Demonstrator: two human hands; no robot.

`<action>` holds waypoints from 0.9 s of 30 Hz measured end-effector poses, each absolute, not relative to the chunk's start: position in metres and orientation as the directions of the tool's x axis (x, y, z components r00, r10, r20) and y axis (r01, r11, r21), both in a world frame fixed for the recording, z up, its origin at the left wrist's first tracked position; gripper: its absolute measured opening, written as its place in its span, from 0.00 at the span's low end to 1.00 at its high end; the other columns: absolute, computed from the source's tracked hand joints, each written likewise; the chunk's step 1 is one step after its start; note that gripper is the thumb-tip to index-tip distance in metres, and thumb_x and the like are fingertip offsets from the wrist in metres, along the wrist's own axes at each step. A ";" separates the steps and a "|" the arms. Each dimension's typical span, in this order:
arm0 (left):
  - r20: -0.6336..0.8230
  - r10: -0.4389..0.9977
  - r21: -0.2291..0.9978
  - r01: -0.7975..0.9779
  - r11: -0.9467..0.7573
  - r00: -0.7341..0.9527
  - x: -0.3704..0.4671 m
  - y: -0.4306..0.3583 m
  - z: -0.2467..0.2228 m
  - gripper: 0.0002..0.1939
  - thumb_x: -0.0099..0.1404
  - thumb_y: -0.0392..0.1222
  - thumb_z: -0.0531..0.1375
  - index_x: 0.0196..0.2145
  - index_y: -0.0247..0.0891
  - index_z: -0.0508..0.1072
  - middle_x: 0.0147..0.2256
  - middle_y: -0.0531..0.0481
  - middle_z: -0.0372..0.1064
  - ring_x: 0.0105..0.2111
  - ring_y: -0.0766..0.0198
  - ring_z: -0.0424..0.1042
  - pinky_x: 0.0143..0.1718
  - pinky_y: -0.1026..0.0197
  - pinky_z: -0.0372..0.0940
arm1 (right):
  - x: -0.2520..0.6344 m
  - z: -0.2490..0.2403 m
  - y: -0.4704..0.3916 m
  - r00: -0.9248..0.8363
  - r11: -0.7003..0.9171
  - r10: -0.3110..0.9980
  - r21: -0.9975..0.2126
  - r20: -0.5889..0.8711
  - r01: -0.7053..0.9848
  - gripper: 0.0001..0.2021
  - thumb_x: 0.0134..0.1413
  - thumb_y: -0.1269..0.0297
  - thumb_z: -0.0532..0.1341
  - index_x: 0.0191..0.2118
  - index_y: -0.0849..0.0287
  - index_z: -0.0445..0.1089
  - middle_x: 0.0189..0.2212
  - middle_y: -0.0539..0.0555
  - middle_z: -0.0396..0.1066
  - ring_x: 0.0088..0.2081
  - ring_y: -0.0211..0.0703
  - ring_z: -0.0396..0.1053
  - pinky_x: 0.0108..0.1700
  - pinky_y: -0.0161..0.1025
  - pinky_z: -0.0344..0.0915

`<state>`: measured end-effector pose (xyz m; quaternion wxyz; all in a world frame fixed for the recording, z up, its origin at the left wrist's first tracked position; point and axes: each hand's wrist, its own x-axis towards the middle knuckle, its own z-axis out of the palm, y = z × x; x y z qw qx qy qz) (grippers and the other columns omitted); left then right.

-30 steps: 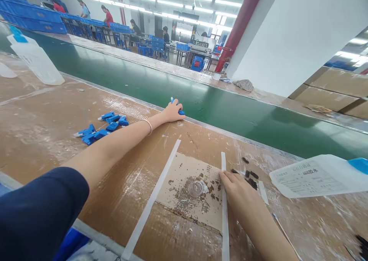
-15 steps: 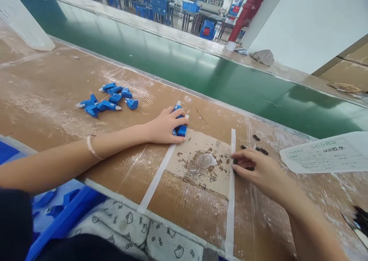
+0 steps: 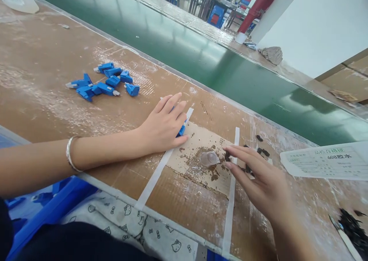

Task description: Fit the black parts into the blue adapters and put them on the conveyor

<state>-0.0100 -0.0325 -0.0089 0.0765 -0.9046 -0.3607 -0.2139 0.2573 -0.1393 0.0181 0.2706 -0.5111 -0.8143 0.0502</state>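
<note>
My left hand (image 3: 163, 125) rests over blue plastic parts (image 3: 181, 130), fingers stretched out and slightly apart. Most of what lies beneath the palm is hidden. Between the thumb and forefinger of my right hand (image 3: 258, 176) is a small black piece (image 3: 227, 155), held just above the right side of a stained cardboard sheet (image 3: 198, 138). A small translucent round thing (image 3: 209, 158) sits on that sheet, between my hands, with brown spots and wet-looking marks around it. More small black pieces (image 3: 263, 151) lie behind my right hand.
Several blue parts with whitish tips (image 3: 106, 88) lie in a cluster at left. A labelled translucent bottle (image 3: 324, 159) lies at right. A black pile (image 3: 352, 230) and a thin pointed tool (image 3: 342, 232) are at lower right. Beyond the table runs a green belt (image 3: 178, 50).
My right hand has moved left over the cardboard with the black piece, away from the other black pieces. My left hand's fingers have straightened over the blue parts. The view has tilted.
</note>
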 end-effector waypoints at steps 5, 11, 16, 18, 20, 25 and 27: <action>0.431 0.613 -0.025 0.688 -0.725 0.662 -0.009 -0.035 -0.009 0.23 0.67 0.49 0.57 0.47 0.25 0.74 0.57 0.27 0.66 0.63 0.33 0.57 0.63 0.36 0.53 | 0.242 0.016 -0.140 -0.459 0.573 0.781 -0.194 0.424 0.796 0.18 0.66 0.72 0.58 0.59 0.56 0.65 0.46 0.57 0.77 0.48 0.44 0.75 0.49 0.41 0.73; 0.394 0.495 -0.102 0.572 -0.814 0.774 -0.008 -0.039 -0.012 0.11 0.68 0.40 0.55 0.41 0.31 0.74 0.48 0.36 0.73 0.53 0.44 0.65 0.54 0.46 0.58 | 0.244 0.013 -0.139 -0.484 0.572 0.788 -0.164 0.380 0.803 0.19 0.66 0.71 0.57 0.60 0.56 0.62 0.46 0.57 0.77 0.49 0.46 0.75 0.49 0.43 0.72; 0.360 0.412 -0.153 0.488 -0.859 0.837 -0.007 -0.044 -0.012 0.07 0.67 0.35 0.54 0.36 0.38 0.72 0.37 0.43 0.73 0.41 0.51 0.67 0.41 0.51 0.57 | 0.244 0.012 -0.139 -0.492 0.577 0.783 -0.152 0.381 0.802 0.20 0.66 0.71 0.57 0.62 0.54 0.61 0.46 0.57 0.77 0.48 0.48 0.75 0.48 0.45 0.72; 0.357 0.391 -0.145 0.464 -0.874 0.848 -0.007 -0.045 -0.012 0.08 0.66 0.31 0.53 0.36 0.38 0.72 0.36 0.44 0.73 0.39 0.53 0.67 0.40 0.52 0.56 | 0.244 0.011 -0.138 -0.501 0.585 0.779 -0.151 0.376 0.797 0.22 0.65 0.72 0.58 0.62 0.54 0.61 0.47 0.57 0.77 0.48 0.47 0.74 0.49 0.45 0.71; 0.358 0.396 -0.087 0.452 -0.888 0.846 -0.007 -0.047 -0.013 0.10 0.65 0.29 0.53 0.37 0.37 0.72 0.37 0.44 0.72 0.39 0.53 0.68 0.41 0.52 0.57 | 0.245 0.011 -0.138 -0.514 0.594 0.773 -0.138 0.370 0.793 0.23 0.64 0.73 0.59 0.62 0.55 0.60 0.47 0.57 0.76 0.49 0.47 0.74 0.50 0.44 0.71; 0.428 0.540 0.447 0.350 -0.823 0.725 -0.004 -0.057 -0.004 0.11 0.68 0.30 0.52 0.45 0.36 0.70 0.43 0.43 0.72 0.45 0.57 0.70 0.47 0.53 0.63 | 0.243 0.012 -0.138 -0.533 0.603 0.754 -0.083 0.383 0.794 0.18 0.66 0.72 0.58 0.59 0.58 0.63 0.45 0.58 0.77 0.46 0.46 0.73 0.49 0.42 0.70; 0.378 0.661 0.720 0.243 -0.650 0.648 -0.003 -0.062 0.001 0.11 0.68 0.32 0.54 0.47 0.38 0.69 0.45 0.45 0.72 0.44 0.60 0.71 0.46 0.56 0.67 | 0.241 0.013 -0.137 -0.531 0.600 0.754 -0.076 0.386 0.796 0.16 0.66 0.72 0.58 0.58 0.60 0.64 0.44 0.58 0.77 0.46 0.46 0.73 0.49 0.41 0.69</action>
